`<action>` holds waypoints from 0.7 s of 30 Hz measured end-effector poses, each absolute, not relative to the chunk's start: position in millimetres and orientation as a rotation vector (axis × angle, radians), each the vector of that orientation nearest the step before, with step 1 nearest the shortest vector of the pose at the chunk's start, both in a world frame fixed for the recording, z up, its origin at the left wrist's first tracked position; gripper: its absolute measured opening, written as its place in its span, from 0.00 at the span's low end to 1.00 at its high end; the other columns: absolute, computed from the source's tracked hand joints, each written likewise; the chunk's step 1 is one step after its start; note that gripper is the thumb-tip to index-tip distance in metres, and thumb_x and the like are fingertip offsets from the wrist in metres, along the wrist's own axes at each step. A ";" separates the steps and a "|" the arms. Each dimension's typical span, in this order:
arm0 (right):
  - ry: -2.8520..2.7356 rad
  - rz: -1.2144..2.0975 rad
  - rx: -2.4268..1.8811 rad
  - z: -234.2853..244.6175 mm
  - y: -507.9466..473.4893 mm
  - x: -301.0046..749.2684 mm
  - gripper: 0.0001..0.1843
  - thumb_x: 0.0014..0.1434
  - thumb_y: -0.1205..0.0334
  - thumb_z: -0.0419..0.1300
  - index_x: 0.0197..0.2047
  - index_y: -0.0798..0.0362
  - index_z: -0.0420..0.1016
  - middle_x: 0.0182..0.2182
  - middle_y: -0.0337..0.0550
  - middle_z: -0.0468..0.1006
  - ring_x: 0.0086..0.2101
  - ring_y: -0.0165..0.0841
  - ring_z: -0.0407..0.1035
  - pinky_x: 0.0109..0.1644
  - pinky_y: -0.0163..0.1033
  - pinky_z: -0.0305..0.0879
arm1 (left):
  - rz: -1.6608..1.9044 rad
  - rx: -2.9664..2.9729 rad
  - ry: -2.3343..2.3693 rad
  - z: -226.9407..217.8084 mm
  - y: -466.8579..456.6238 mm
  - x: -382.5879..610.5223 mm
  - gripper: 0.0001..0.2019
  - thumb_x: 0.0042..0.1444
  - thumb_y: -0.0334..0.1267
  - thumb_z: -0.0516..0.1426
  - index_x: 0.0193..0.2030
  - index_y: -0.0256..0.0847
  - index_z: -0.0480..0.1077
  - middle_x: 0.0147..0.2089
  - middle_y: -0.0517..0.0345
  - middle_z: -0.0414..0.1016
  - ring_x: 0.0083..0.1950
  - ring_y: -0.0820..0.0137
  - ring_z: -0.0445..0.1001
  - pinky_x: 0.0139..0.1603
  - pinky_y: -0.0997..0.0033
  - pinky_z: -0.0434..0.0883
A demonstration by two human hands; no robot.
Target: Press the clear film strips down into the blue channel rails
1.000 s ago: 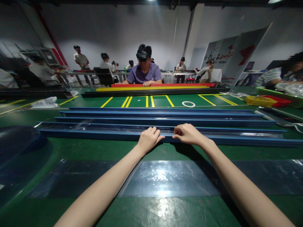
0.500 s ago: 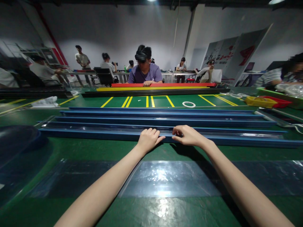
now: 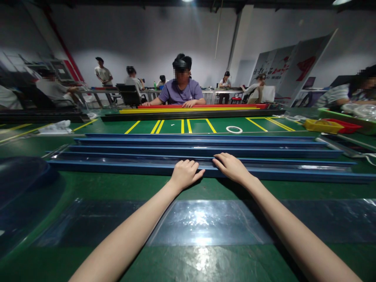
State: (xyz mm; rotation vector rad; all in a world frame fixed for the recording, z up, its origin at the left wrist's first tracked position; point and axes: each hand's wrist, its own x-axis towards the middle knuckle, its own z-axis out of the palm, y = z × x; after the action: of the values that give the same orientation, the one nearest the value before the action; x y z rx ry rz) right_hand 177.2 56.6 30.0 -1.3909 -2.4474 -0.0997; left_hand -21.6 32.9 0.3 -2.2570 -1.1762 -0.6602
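Observation:
Several long blue channel strips (image 3: 117, 150) lie side by side across a green table (image 3: 88, 184). My left hand (image 3: 184, 174) rests on the nearest blue strip (image 3: 111, 167) near its middle, its fingers curled over the top edge and the thumb stretched to the right. Just to its right, my right hand (image 3: 232, 167) lies flatter on the same strip, fingers extended and reaching over its far edge. The two hands are a few centimetres apart. A clear plastic sheet (image 3: 205, 221) lies flat on the table under my forearms.
A person in a purple shirt (image 3: 181, 92) sits opposite behind red, yellow and black strips (image 3: 190, 109). A white tape ring (image 3: 234, 129) lies mid-table. Yellow and red trays (image 3: 331, 126) sit at right, a dark dome (image 3: 20, 176) at left. Other people work behind.
My right hand has opened from a pinch to a flatter reach over the strip's far edge. My left hand has hardly moved. The person opposite has shifted slightly right.

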 end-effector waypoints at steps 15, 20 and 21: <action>-2.384 -0.310 -1.554 32.4 49.4 175.9 0.21 0.60 0.61 0.40 0.37 0.53 0.74 0.35 0.48 0.77 0.37 0.36 0.70 0.35 0.36 0.60 | -0.686 -2.247 -1.189 3.4 29.2 -20.7 0.14 0.58 0.45 0.46 0.30 0.39 0.66 0.28 0.56 0.70 0.31 0.69 0.66 0.29 0.68 0.56; -2.330 -0.337 -1.615 31.2 49.2 187.2 0.21 0.59 0.61 0.41 0.35 0.52 0.75 0.35 0.46 0.78 0.36 0.36 0.71 0.32 0.36 0.62 | -0.726 -2.189 -1.236 3.1 29.2 -22.0 0.15 0.58 0.44 0.46 0.28 0.39 0.66 0.26 0.56 0.69 0.30 0.69 0.66 0.29 0.68 0.55; -2.323 -0.340 -1.621 30.8 49.5 190.0 0.21 0.59 0.61 0.41 0.35 0.52 0.76 0.35 0.46 0.78 0.36 0.37 0.71 0.32 0.36 0.62 | -0.731 -2.175 -1.245 2.6 29.6 -22.4 0.15 0.58 0.45 0.46 0.27 0.39 0.65 0.25 0.56 0.69 0.30 0.69 0.66 0.29 0.68 0.55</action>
State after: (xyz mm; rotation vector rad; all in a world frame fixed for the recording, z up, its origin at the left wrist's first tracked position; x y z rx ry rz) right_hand 190.0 49.5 30.8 -1.6214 -2.3225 -0.3402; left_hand -22.4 29.6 2.6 -2.1751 -1.2451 -0.7312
